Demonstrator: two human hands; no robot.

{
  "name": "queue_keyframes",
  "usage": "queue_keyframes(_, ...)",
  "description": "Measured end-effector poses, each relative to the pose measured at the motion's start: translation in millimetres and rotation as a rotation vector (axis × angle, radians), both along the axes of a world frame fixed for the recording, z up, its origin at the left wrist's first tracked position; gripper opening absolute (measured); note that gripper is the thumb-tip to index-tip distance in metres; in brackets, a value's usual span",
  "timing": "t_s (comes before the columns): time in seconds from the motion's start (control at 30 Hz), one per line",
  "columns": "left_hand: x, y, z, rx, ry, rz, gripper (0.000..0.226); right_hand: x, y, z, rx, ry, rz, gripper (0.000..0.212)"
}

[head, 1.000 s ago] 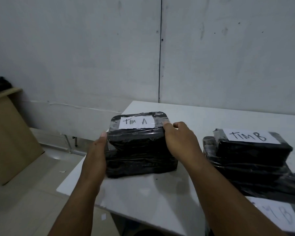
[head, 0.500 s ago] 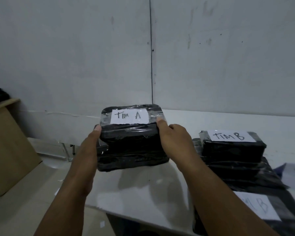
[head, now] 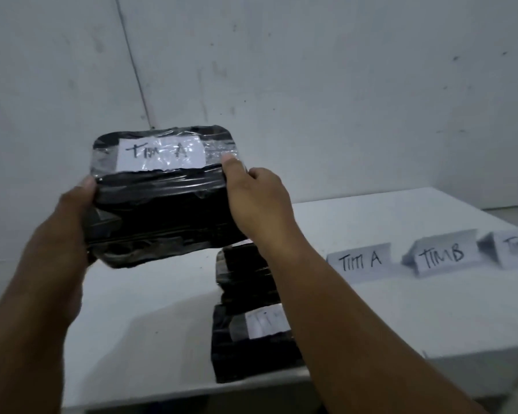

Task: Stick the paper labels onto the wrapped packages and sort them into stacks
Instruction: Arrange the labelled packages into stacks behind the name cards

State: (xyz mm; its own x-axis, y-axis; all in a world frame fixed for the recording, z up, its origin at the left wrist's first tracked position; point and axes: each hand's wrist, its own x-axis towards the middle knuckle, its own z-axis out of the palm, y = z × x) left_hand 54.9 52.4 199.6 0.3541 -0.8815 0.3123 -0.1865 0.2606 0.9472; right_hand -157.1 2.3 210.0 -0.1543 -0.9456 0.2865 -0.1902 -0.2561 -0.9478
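A black wrapped package (head: 162, 204) with a white label reading "TIM A" (head: 161, 153) on top is held in the air above the white table (head: 150, 300). My left hand (head: 72, 210) grips its left end, thumb on the top edge. My right hand (head: 256, 201) grips its right end. Below my right forearm, a stack of black wrapped packages (head: 245, 318) stands on the table; its front one bears a blurred white label (head: 265, 324).
Folded paper signs stand on the table at the right: "TIM A" (head: 360, 261), "TIM B" (head: 441, 254) and a third (head: 515, 248) cut off by the frame edge. A grey wall rises behind. The table's front edge runs along the bottom.
Both hands have lifted the "TIM A" package off the table and carried it up. The view has swung right, bringing the paper signs into sight.
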Motion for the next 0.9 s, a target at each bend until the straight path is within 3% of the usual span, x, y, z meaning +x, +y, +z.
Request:
queue_keyframes(0.17, -76.1, -7.3, 14.7, -0.022, -0.002, -0.074, 0.035, -71.2, 5.7, 5.2, -0.043, 0.001, -0.151, 0.05)
queue_keyframes(0.4, -155.9, -56.7, 24.6, 0.129, -0.064, -0.213, 0.041, -166.9, -7.8, 1.5, -0.009, 0.021, -0.303, 0.054)
queue_keyframes(0.47, -175.2, -78.5, 25.7, 0.181, -0.107, -0.264, 0.049, -191.8, -19.8, -1.3, 0.02, 0.011, -0.329, 0.056)
queue_keyframes(0.9, -252.4, -214.3, -4.1, 0.533, -0.266, -0.504, 0.03, -282.2, -140.2, -43.2, 0.311, 0.025, -0.343, 0.05)
